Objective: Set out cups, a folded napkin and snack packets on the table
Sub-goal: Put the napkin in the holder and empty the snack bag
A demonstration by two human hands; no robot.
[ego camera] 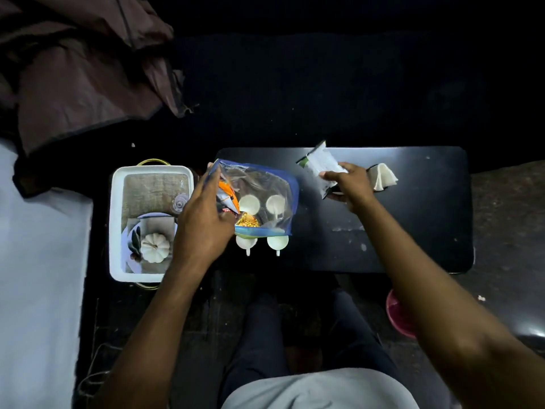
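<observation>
Dim light falls on a small black desk (413,231) set over a dark floor, with a white tray (116,225) just off its left end holding a plate, a pale little pumpkin and an upturned glass. Over the left end of the desk the left hand (203,219) holds up a clear zip bag (265,184) with a blue edge, its fingers (213,172) clamped on the bag's upper left corner; an orange snack packet (227,196) and a yellow one show inside. Four white cups (249,203) stand in two rows beneath and just behind the bag, two seen through the plastic and two at the near edge with handles towards the person. The right hand (349,184) is well out over the middle of the desk, fingers closed on the lower end of a white snack packet (320,166), whose long axis runs up and to the left, away from the wrist. A folded napkin (383,177) already lies just right of that hand, nearly touching it. By my reading the packet goes down next, and the bare desk lies ahead of and to the left of the napkin, so the right hand is the nearer; the packets in the bag remain for later.
</observation>
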